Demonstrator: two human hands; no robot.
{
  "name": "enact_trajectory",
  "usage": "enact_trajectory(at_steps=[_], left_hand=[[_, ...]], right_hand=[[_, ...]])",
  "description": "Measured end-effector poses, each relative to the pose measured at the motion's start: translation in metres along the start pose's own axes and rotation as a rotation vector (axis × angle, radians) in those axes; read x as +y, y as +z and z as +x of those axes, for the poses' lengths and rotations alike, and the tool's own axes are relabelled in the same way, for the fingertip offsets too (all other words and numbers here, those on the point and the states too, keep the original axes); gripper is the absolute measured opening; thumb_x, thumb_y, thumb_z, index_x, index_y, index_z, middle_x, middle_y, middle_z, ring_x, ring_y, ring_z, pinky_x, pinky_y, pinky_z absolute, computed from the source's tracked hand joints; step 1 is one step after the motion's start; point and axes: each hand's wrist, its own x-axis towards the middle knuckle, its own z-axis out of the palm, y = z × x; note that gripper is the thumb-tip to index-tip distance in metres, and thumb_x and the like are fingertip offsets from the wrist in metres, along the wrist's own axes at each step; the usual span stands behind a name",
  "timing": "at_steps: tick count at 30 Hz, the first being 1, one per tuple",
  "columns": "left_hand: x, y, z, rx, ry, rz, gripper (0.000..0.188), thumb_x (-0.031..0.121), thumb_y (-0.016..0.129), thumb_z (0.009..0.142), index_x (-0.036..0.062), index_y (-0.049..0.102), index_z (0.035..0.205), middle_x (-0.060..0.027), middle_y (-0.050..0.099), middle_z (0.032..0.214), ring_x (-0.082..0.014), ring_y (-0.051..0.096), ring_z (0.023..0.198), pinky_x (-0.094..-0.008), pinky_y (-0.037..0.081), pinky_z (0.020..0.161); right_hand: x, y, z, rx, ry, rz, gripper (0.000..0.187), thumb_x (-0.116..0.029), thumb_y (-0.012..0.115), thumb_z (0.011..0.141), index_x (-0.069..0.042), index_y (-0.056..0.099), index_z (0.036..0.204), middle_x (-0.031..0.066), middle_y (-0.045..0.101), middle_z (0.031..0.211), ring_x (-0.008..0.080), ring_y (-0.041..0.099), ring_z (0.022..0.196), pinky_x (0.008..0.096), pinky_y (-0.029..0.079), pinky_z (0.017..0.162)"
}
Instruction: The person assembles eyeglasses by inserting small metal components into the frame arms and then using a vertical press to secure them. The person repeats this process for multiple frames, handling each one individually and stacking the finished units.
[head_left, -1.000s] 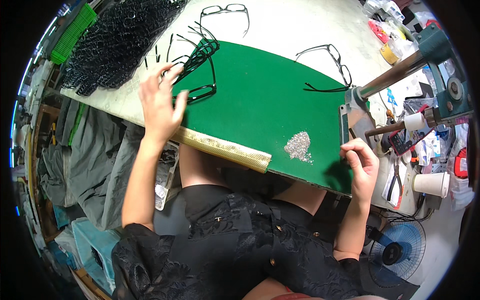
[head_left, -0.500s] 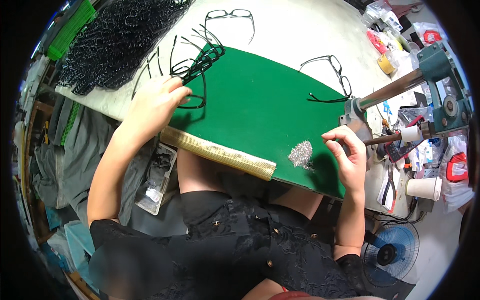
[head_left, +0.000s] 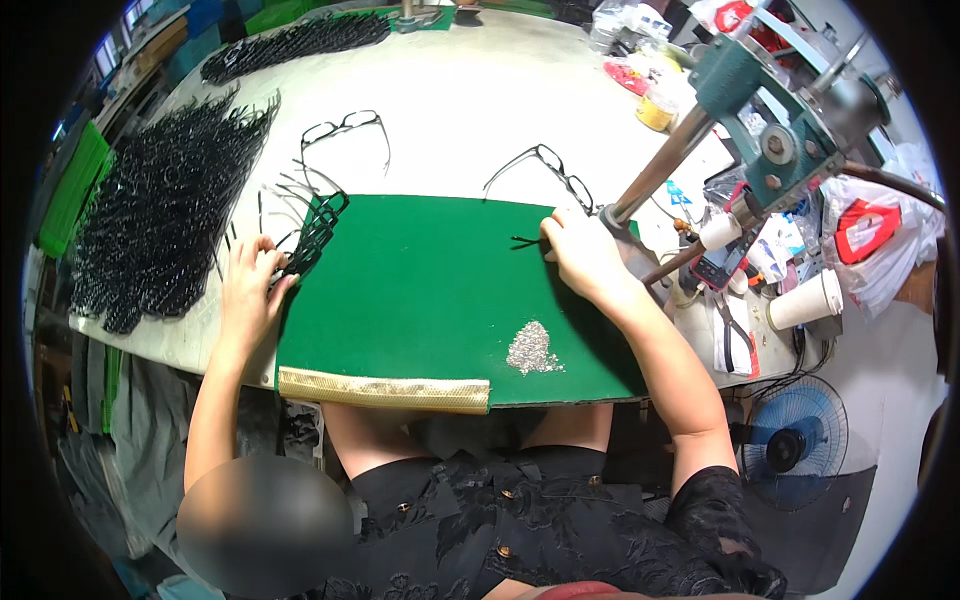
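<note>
The pale table [head_left: 460, 130] bears a green mat [head_left: 430, 290] and eyeglasses [head_left: 320, 218].

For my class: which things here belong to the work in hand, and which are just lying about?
Likely belonging:
black glasses cluster, at the left hand
single glasses, at the right hand
green mat
silvery pieces, piled

Likely just lying about:
white cup
fan
plastic bag, far right

Glossy, plastic-looking black eyeglasses [head_left: 318, 225], smooth matt green mat [head_left: 430, 290], shiny textured golden strip [head_left: 385, 389]
</note>
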Motion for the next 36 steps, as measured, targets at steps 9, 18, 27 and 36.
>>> enact_trajectory(at_steps=[9, 18, 27, 36], left_hand=[[0.007, -0.041, -0.017, -0.004, 0.208, 0.094, 0.021, 0.005, 0.068, 0.071, 0.0052, 0.059, 0.089, -0.005, 0.061, 0.091, -0.0246, 0.057, 0.095, -0.0379, 0.042, 0.085], [0.016, -0.042, 0.011, -0.127, -0.064, -0.191, 0.03, 0.011, 0.075, 0.073, 0.003, 0.056, 0.095, -0.009, 0.056, 0.09, -0.0296, 0.054, 0.094, -0.0376, 0.044, 0.081], [-0.036, 0.021, 0.094, -0.024, -0.137, -0.129, 0.023, 0.021, 0.061, 0.09, 0.0033, 0.059, 0.105, -0.0118, 0.065, 0.096, -0.0279, 0.06, 0.097, -0.0388, 0.046, 0.087], [-0.092, 0.136, 0.228, -0.112, -0.591, -0.265, 0.034, 0.014, 0.056, 0.077, 0.006, 0.066, 0.108, -0.0206, 0.067, 0.104, -0.0317, 0.064, 0.099, -0.04, 0.048, 0.089]], right_hand=[[0.009, 0.0, 0.005, -0.218, -0.041, 0.258, 0.012, 0.0, 0.063, 0.078, -0.004, 0.054, 0.086, 0.0123, 0.055, 0.087, 0.0323, 0.057, 0.089, 0.0403, 0.047, 0.076], [0.01, -0.005, 0.015, -0.294, 0.025, 0.422, 0.013, 0.001, 0.064, 0.078, -0.001, 0.054, 0.087, 0.0135, 0.056, 0.086, 0.0307, 0.057, 0.083, 0.0376, 0.046, 0.074], [0.007, -0.007, 0.007, -0.297, -0.164, 0.394, 0.013, -0.003, 0.065, 0.078, -0.003, 0.053, 0.083, 0.0112, 0.054, 0.081, 0.0299, 0.054, 0.084, 0.0381, 0.045, 0.074], [-0.007, -0.016, -0.001, -0.251, -0.211, 0.291, 0.016, 0.004, 0.06, 0.074, -0.003, 0.053, 0.088, 0.0127, 0.055, 0.086, 0.0322, 0.054, 0.087, 0.0393, 0.044, 0.077]])
